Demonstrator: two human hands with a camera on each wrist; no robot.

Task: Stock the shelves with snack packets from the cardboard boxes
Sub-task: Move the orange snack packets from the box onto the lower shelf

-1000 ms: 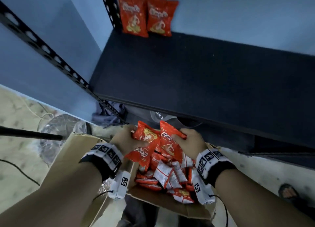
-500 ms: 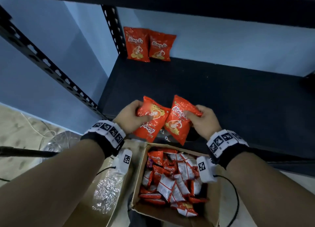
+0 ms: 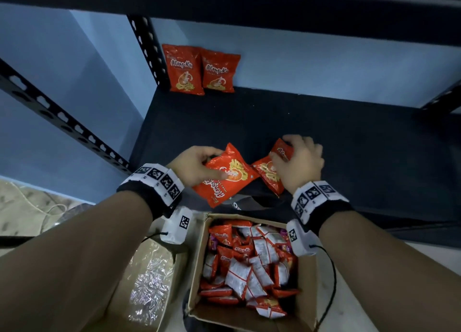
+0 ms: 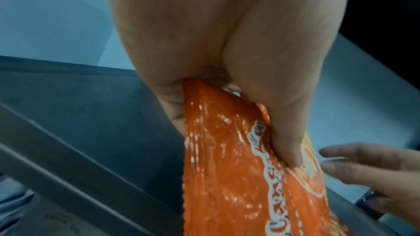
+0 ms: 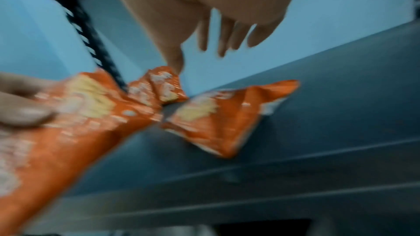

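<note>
The right-wrist view was motion-blurred, so whether the right hand point(image 5: 218, 15) gripped the smaller orange foil snack packet point(image 5: 225, 117) was unclear, and the packet's print was illegible there.

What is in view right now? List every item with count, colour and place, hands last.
standing snack packets: two, red-orange, upright in the shelf's back left corner
held snack packet: one, red-orange, over the shelf's front edge
loose snack packet: one, red-orange, on the shelf front, partly under the right hand
boxed snack packets: many, red and white, heaped in the cardboard box
cardboard box: one, brown, below the shelf front
second cardboard box: one, brown, to its left, shiny plastic inside
shelf: one, black
wall: blue, behind
left hand: grips the held snack packet
right hand: fingers straight
</note>
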